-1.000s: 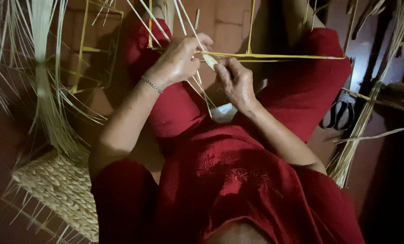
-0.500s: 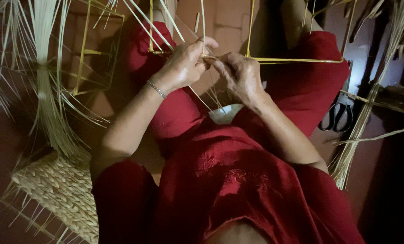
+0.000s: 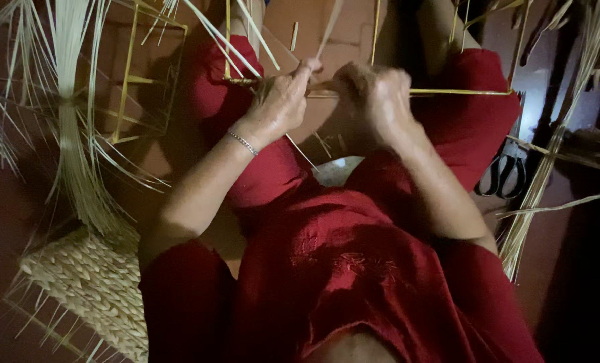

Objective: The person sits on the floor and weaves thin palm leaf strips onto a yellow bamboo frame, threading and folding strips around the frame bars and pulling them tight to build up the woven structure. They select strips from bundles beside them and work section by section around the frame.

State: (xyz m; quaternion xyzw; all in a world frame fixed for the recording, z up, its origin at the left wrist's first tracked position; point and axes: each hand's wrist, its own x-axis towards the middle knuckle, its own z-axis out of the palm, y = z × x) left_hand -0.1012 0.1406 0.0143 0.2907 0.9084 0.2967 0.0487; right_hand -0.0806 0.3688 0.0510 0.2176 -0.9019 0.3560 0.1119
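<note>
The head view looks down on a seated person in red clothing whose two hands meet over the knees on a yellow strip frame point(image 3: 448, 91), a rigid thin rod structure with pale palm-leaf strips point(image 3: 246, 37) fanning up from it. The left hand point(image 3: 280, 101), with a thin bracelet point(image 3: 243, 142) at the wrist, is clenched around the frame's horizontal bar and a strip crossing it, thumb pointing up. The right hand point(image 3: 374, 97) is closed on the same bar just beside it, knuckles up, fingers curled under; it is blurred, so the exact pinch cannot be told. Both forearms slope inward from bent elbows. As a judgement, the dry strip could crease or split if bent too sharply at the bar, and a slack grip from either hand could let the wrap loosen. A bundle of loose strips point(image 3: 71, 134) hangs at the left above a woven mat point(image 3: 92, 282) on the floor. Black scissors point(image 3: 501, 176) lie at the right beside another sheaf of strips point(image 3: 542, 181).
</note>
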